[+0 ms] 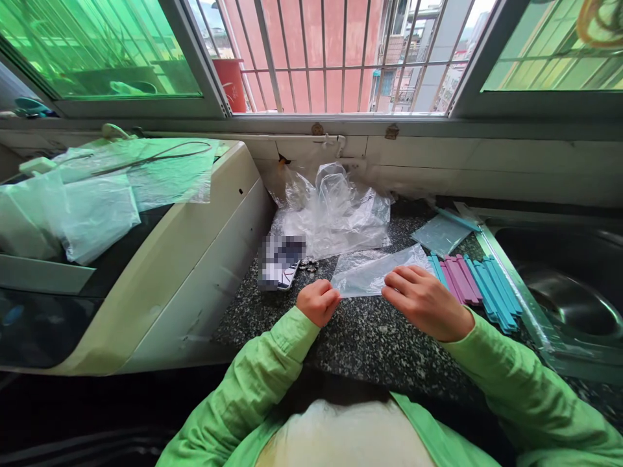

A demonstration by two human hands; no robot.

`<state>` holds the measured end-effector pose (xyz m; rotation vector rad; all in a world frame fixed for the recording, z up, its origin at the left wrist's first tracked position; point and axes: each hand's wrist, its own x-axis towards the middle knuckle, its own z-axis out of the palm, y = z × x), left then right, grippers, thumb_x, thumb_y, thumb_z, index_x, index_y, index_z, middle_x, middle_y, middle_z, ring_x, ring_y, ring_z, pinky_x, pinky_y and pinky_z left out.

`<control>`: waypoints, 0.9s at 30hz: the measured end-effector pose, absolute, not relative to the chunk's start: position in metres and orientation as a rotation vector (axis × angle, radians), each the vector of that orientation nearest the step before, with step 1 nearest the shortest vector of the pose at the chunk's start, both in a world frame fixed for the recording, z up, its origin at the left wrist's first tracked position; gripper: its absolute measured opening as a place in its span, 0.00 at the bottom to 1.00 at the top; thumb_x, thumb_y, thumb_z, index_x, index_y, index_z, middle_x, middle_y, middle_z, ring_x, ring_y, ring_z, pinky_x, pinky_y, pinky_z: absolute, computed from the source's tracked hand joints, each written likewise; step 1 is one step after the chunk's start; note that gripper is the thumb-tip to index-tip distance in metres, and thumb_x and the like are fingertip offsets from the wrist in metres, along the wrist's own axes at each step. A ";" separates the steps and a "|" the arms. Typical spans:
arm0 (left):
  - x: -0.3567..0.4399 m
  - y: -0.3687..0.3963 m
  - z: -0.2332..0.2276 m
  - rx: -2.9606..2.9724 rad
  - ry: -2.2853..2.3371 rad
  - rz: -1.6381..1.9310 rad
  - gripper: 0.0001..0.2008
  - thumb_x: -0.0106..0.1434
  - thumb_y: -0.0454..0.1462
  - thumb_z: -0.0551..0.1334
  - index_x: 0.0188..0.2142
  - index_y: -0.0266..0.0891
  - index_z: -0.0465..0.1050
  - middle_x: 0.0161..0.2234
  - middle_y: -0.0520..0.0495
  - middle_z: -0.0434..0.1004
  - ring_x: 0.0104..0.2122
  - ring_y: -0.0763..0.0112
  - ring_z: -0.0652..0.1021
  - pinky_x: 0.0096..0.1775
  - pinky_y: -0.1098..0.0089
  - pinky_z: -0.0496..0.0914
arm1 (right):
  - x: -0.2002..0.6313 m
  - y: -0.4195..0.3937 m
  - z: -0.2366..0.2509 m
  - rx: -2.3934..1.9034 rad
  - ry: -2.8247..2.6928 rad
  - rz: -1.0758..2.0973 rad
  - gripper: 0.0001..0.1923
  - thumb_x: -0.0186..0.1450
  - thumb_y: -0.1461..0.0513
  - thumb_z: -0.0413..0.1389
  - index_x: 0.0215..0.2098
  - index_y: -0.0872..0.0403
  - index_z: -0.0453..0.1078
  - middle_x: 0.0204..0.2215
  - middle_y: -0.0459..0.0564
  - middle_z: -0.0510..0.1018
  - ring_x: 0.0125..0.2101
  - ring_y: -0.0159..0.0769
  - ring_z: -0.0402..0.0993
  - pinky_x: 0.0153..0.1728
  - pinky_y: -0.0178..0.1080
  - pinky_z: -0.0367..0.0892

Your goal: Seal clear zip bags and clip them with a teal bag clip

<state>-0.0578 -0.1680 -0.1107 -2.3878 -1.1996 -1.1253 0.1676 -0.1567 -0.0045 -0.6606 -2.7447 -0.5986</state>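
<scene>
Stretched between my hands is a clear plastic bag (363, 277), held just over the speckled dark countertop. My left hand (318, 302) pinches its left corner, the fingers curled closed. At the bag's right side, my right hand (422, 299) is closed on the edge with bent fingers; its thumb is hidden. Just beyond the right hand lie blue sealing clips (492, 292) and pink sealing clips (460, 277), long thin plastic strips set side by side. Behind them rests a flat clear bag (444, 232) with a blue clip (458, 219) along its edge.
A crumpled pile of clear plastic bags (335, 217) lies against the wall. Left of it are a partly blurred phone (287, 263) and a large cream washing machine (204, 272) with bags on top. A metal sink (574, 292) borders the right; a barred window stands behind.
</scene>
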 end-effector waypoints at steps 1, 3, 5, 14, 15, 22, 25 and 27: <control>-0.058 -0.168 -0.111 -2.390 -1.201 -1.117 0.12 0.60 0.37 0.53 0.22 0.37 0.69 0.21 0.49 0.66 0.23 0.75 0.66 0.25 0.75 0.59 | 0.168 -0.157 -0.005 -0.668 -2.747 -0.601 0.11 0.62 0.68 0.46 0.25 0.56 0.67 0.25 0.50 0.69 0.30 0.34 0.62 0.31 0.38 0.58; -0.058 -0.168 -0.110 -2.391 -1.202 -1.099 0.12 0.60 0.38 0.53 0.23 0.37 0.69 0.21 0.49 0.66 0.24 0.74 0.66 0.26 0.74 0.59 | 0.168 -0.157 -0.005 -0.678 -2.745 -0.608 0.12 0.62 0.68 0.46 0.25 0.56 0.67 0.25 0.50 0.69 0.30 0.34 0.61 0.31 0.38 0.57; -0.056 -0.169 -0.108 -2.385 -1.193 -1.087 0.12 0.59 0.41 0.54 0.25 0.37 0.70 0.22 0.48 0.67 0.24 0.73 0.66 0.27 0.73 0.59 | 0.168 -0.156 -0.005 -0.686 -2.740 -0.614 0.11 0.62 0.68 0.46 0.24 0.56 0.67 0.25 0.50 0.69 0.30 0.35 0.61 0.31 0.38 0.57; -0.027 -0.172 -0.100 -2.292 -1.161 -1.139 0.09 0.59 0.39 0.55 0.30 0.38 0.71 0.21 0.50 0.67 0.24 0.72 0.65 0.27 0.70 0.56 | 0.167 -0.157 -0.009 -0.696 -2.731 -0.607 0.11 0.62 0.67 0.47 0.23 0.56 0.65 0.24 0.49 0.67 0.28 0.35 0.59 0.30 0.38 0.56; -0.025 -0.172 -0.100 -2.284 -1.154 -1.162 0.08 0.59 0.38 0.55 0.29 0.38 0.71 0.20 0.50 0.66 0.23 0.73 0.65 0.27 0.71 0.56 | 0.167 -0.157 -0.009 -0.693 -2.732 -0.603 0.11 0.62 0.67 0.47 0.23 0.56 0.65 0.24 0.50 0.67 0.28 0.35 0.59 0.30 0.38 0.56; -0.028 -0.171 -0.103 -2.311 -1.126 -1.321 0.08 0.58 0.34 0.55 0.27 0.36 0.71 0.20 0.49 0.67 0.22 0.74 0.66 0.26 0.73 0.60 | 0.166 -0.160 -0.006 -0.674 -2.728 -0.593 0.11 0.62 0.67 0.47 0.24 0.57 0.66 0.25 0.50 0.69 0.29 0.35 0.60 0.31 0.38 0.57; -0.032 -0.170 -0.105 -2.310 -1.149 -1.402 0.07 0.58 0.34 0.55 0.28 0.35 0.71 0.20 0.49 0.67 0.22 0.75 0.66 0.25 0.74 0.61 | 0.170 -0.160 -0.001 -0.686 -2.699 -0.605 0.10 0.62 0.68 0.47 0.26 0.56 0.68 0.26 0.50 0.70 0.32 0.35 0.62 0.33 0.38 0.57; -0.034 -0.169 -0.107 -2.305 -1.172 -1.480 0.07 0.58 0.33 0.55 0.28 0.35 0.71 0.20 0.49 0.66 0.22 0.76 0.67 0.24 0.75 0.62 | 0.174 -0.158 0.004 -0.716 -2.680 -0.611 0.09 0.62 0.67 0.47 0.27 0.56 0.68 0.27 0.50 0.71 0.33 0.35 0.63 0.35 0.39 0.57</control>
